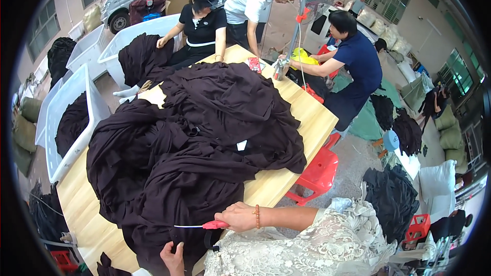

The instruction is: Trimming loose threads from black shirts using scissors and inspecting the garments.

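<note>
One red-handled tool [213, 224] clasped in right hand [238, 217]; left hand [174, 257] at dark cloth [197, 179], grip unclear.

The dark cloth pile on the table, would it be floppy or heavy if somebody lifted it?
Probably floppy: the dark cloth pile slumps in soft folds. Altogether it's likely heavy, because it covers much of the table.
</note>
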`<action>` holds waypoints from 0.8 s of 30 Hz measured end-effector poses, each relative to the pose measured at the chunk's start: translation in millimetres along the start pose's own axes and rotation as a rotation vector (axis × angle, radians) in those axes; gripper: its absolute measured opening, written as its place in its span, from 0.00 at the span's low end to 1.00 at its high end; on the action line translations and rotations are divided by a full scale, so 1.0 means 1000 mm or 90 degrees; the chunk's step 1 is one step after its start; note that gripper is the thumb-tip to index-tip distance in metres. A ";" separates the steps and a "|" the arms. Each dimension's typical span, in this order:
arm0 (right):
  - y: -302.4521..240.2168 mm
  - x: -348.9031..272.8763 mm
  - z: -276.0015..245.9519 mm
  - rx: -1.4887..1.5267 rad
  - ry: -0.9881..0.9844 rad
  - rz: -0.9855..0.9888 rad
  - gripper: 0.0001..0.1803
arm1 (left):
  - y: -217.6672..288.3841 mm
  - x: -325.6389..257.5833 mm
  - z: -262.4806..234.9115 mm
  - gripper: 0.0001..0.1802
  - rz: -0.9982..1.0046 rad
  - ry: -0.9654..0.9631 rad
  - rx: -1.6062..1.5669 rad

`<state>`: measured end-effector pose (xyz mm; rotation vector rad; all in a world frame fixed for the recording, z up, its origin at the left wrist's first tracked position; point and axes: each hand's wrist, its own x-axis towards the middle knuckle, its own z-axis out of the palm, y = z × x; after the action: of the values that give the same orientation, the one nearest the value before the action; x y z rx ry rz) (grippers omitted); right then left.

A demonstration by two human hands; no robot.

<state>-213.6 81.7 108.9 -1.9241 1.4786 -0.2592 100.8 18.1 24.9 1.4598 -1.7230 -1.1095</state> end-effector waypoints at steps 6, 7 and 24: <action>-0.003 -0.002 -0.002 -0.014 -0.007 0.018 0.11 | 0.021 -0.017 -0.046 0.16 -0.013 -0.045 0.183; -0.006 -0.002 -0.004 -0.019 -0.011 0.021 0.12 | 0.023 -0.018 -0.049 0.16 -0.022 -0.041 0.137; -0.053 -0.002 -0.025 -0.089 -0.130 -0.042 0.15 | 0.022 -0.025 -0.012 0.06 0.106 0.156 -0.047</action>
<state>-186.8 80.1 161.3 -2.0458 1.3300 0.0137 106.0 41.1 51.3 1.3206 -1.5823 -0.8588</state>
